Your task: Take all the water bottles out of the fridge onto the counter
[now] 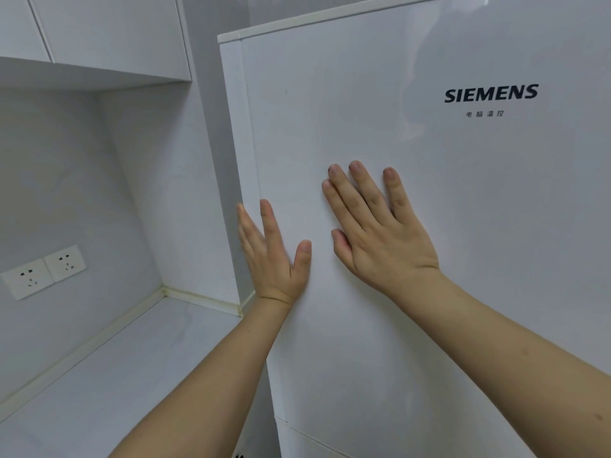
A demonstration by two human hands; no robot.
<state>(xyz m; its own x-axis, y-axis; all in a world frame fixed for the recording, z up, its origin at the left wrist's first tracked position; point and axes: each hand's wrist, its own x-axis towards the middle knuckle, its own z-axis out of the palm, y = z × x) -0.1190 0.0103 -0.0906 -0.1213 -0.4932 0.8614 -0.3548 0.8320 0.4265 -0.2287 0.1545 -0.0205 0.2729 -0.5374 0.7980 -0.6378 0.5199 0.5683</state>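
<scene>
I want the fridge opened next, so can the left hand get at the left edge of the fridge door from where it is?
Probably yes. The left hand already lies with straight fingers at the left edge of the fridge door, its fingertips at the rim, and nothing stands between them. The door looks shut.

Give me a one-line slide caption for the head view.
Both hands, left hand and right hand, lie flat on the closed white fridge door beside the counter; no bottles visible.
</scene>
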